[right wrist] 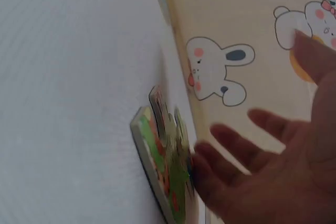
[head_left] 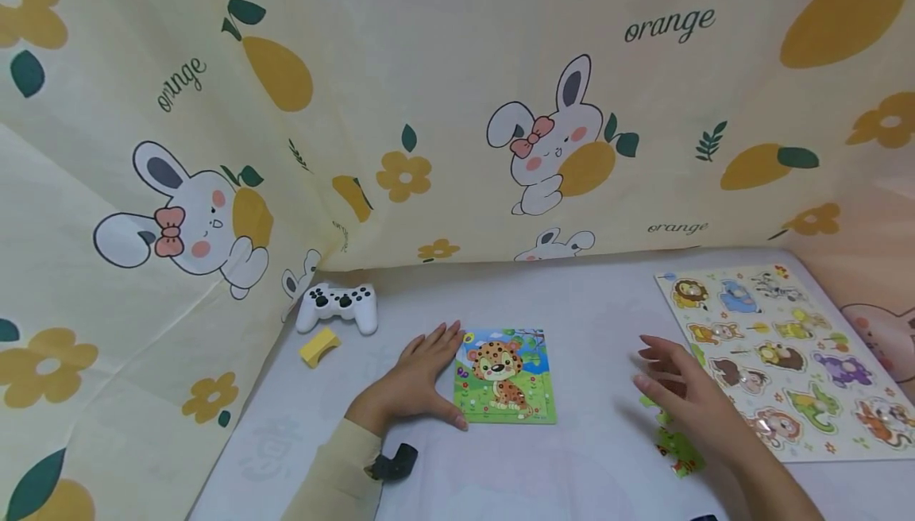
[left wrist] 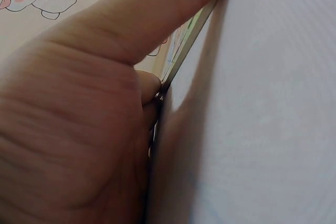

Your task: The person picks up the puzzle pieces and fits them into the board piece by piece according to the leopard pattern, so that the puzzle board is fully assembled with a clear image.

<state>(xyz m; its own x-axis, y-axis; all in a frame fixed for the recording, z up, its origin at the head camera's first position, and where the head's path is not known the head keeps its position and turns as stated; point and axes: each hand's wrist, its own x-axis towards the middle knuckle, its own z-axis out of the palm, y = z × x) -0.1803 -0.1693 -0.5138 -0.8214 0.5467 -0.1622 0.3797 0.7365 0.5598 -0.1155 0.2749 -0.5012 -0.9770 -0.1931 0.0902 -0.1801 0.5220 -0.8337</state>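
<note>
My left hand [head_left: 418,382] lies spread at the left edge of a square picture puzzle [head_left: 503,382] of a spotted leopard cub. Its thumb is at the puzzle's lower left corner and its fingers run along the upper left. In the left wrist view the puzzle's thin edge shows past the thumb [left wrist: 152,17]. Over loose green puzzle pieces [head_left: 679,451] hovers my right hand [head_left: 696,402], fingers loosely bent and holding nothing. The right wrist view shows those puzzle pieces [right wrist: 152,145] stacked unevenly on the table, beside the spread fingers; the hand partly covers them from above.
At the right lies a large animal peg board [head_left: 801,448], close to the right hand. A white game controller [head_left: 336,305] and a yellow block [head_left: 319,346] sit at the back left. Printed curtains [head_left: 429,108] wall in the white table [head_left: 543,473].
</note>
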